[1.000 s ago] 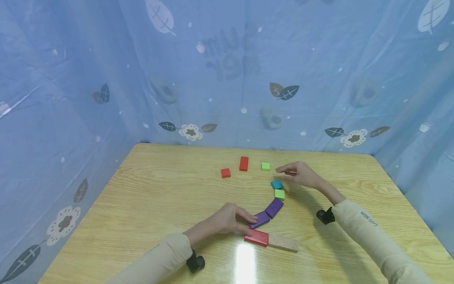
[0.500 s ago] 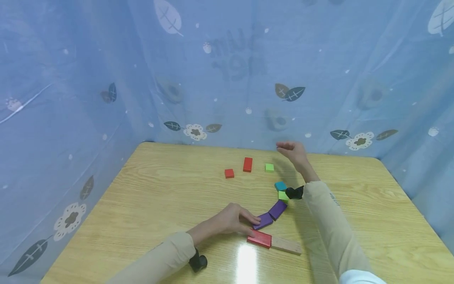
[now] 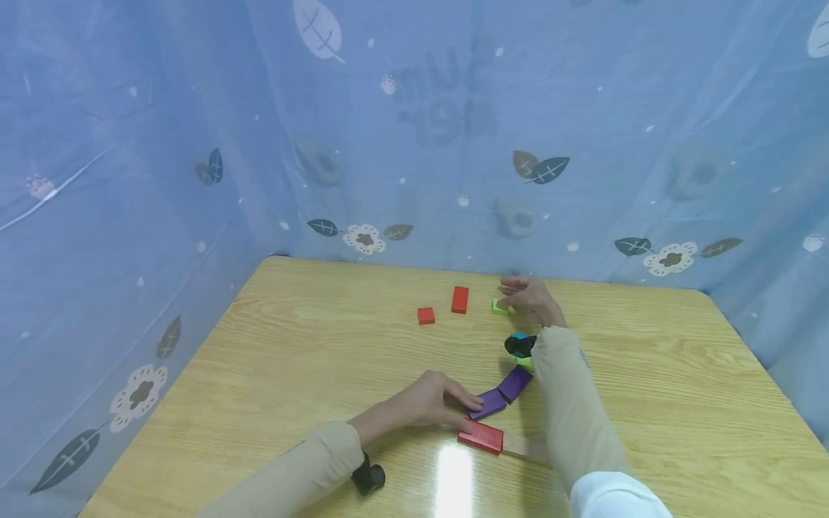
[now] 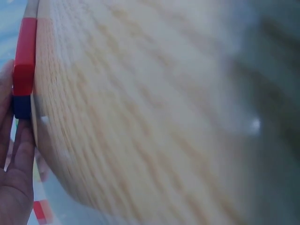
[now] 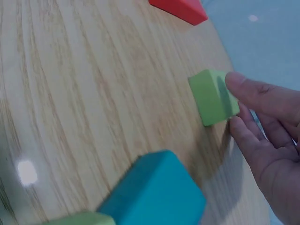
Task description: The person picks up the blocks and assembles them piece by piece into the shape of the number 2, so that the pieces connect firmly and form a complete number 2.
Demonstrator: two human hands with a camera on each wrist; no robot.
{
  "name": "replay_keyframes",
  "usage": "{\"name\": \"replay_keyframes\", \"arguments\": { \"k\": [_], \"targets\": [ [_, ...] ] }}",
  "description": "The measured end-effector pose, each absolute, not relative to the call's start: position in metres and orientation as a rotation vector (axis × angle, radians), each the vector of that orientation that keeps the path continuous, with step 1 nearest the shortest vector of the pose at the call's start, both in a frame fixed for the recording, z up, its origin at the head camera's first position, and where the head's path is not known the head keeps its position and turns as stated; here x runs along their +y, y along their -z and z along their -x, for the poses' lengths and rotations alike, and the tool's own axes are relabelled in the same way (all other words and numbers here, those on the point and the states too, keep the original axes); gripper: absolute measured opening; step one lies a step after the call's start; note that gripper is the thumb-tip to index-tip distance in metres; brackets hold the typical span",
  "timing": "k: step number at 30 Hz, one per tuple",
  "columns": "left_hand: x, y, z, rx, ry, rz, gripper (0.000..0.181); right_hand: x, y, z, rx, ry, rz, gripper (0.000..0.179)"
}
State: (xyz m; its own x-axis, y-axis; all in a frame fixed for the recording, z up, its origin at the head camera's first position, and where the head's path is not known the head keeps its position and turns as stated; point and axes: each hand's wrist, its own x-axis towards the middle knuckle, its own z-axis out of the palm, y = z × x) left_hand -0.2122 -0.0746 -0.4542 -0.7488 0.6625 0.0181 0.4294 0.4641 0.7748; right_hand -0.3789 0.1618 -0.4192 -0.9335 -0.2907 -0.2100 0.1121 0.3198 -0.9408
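In the head view my left hand (image 3: 424, 403) rests at the front of a curved row of blocks. Its fingers touch the left end of a purple block (image 3: 490, 404), and its thumb lies on a red block (image 3: 481, 437). A second purple block (image 3: 515, 384) adjoins the first. My right hand (image 3: 529, 296) is at a small light-green block (image 5: 213, 98) at the back. In the right wrist view one digit overlaps that block's edge and another is right by its corner, fingers fairly straight. A teal block (image 5: 157, 194) lies nearer, beside another green block (image 5: 82, 219).
A red rectangular block (image 3: 460, 300) and a smaller red block (image 3: 425, 316) lie farther back to the left. A plain wooden block (image 3: 523, 447) extends from the front red one, partly behind the right sleeve (image 3: 576, 410). A blue patterned curtain (image 3: 414, 129) borders the table (image 3: 324, 324).
My right hand moved from beside the teal block to the back edge, then came down onto the light-green block. The left hand stays on its blocks. The view has shifted slightly.
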Motion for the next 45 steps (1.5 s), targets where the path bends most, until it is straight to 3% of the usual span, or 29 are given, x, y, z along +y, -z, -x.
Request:
{"name": "replay_keyframes", "arguments": {
  "k": [14, 21, 45],
  "targets": [
    [-0.074, 0.451, 0.212, 2.426, -1.168, -0.932, 0.032, 0.162, 0.421, 0.377, 2.289, 1.429, 0.309, 0.055],
    [-0.072, 0.454, 0.211, 2.407, -1.190, -0.938, 0.032, 0.162, 0.420, 0.372, 2.438, 1.327, 0.254, 0.047],
    [-0.076, 0.451, 0.210, 2.400, -1.181, -0.925, 0.034, 0.195, 0.402, 0.373, 2.745, 1.568, 0.337, 0.040]
  ]
}}
